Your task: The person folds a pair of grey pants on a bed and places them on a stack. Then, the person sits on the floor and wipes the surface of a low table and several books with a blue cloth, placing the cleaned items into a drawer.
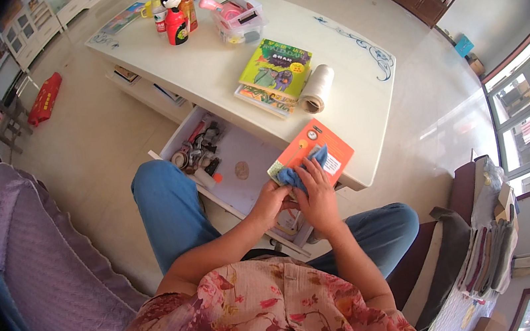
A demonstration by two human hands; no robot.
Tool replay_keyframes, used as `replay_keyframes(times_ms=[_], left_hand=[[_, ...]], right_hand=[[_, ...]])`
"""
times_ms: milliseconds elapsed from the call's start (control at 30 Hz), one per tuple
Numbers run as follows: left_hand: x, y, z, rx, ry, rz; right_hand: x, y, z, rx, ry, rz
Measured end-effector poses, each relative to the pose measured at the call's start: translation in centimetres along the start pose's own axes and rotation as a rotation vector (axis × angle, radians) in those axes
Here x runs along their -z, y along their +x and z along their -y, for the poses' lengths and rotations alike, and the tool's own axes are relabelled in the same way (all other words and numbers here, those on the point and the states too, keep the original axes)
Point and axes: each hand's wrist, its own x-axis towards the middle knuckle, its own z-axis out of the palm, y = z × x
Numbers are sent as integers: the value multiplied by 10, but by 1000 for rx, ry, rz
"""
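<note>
An orange paperback book (297, 147) tilts over the front edge of the coffee table, above the open drawer (237, 144). My left hand (271, 205) grips its near left corner, thumb on top. Flat against the cover, my right hand (316, 191) presses a crumpled blue cloth (290, 177), with part of it showing beyond the fingertips. Behind this book lies a stack of books with a green illustrated one (275, 69) on top. A spool of white thread (319, 87) rests on its side against that stack.
On the white coffee table (364, 117) stand a red doll-shaped bottle (176, 24), drink bottles and a clear plastic box (240, 28). Small odds and ends (200, 146) fill the drawer's left side. A purple-covered sofa (57, 263) is at left; folded fabrics (485, 257) are at right.
</note>
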Motion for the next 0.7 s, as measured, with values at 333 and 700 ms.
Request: replay_keyframes(times_ms=[333, 700], left_hand=[[1, -2, -1, -46, 74, 88], [-27, -31, -20, -717, 1111, -64]], right_hand=[[5, 36, -52, -143, -109, -220], [17, -2, -42, -489, 991, -350]])
